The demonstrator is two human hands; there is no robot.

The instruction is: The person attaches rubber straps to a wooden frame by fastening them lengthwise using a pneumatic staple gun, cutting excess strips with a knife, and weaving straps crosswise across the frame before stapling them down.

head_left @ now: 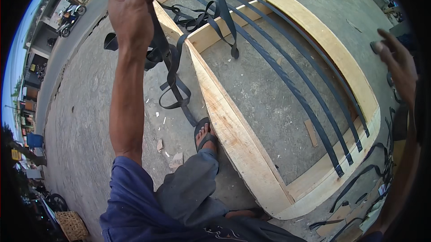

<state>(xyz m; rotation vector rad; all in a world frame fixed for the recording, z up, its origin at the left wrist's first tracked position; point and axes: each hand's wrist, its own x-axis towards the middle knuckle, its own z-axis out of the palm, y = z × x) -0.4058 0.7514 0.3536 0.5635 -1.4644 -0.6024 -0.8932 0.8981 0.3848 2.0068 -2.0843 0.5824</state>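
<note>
Raised at the upper left, my left hand point(132, 20) is closed round black webbing strap point(159, 35), which trails down in loops to the ground by my foot. A pale wooden frame point(233, 130) lies on the ground beside my leg. Several black bands point(292, 82) stretch along its right half, their ends fixed to the near end rail point(314, 186). A loose strap end point(229, 22) dangles over the crosspiece point(242, 20), near a tangled heap of strap point(193, 21). Off past the frame's right side, my right hand point(397, 60) has its fingers apart and holds nothing.
My sandalled foot point(206, 135) stands against the frame's left side. Scraps point(176, 160) litter the concrete, and strap offcuts point(348, 188) lie at the lower right. A woven basket point(72, 225) sits lower left; a motorbike point(70, 17) stands across the road. Another person's foot point(374, 47) shows at right.
</note>
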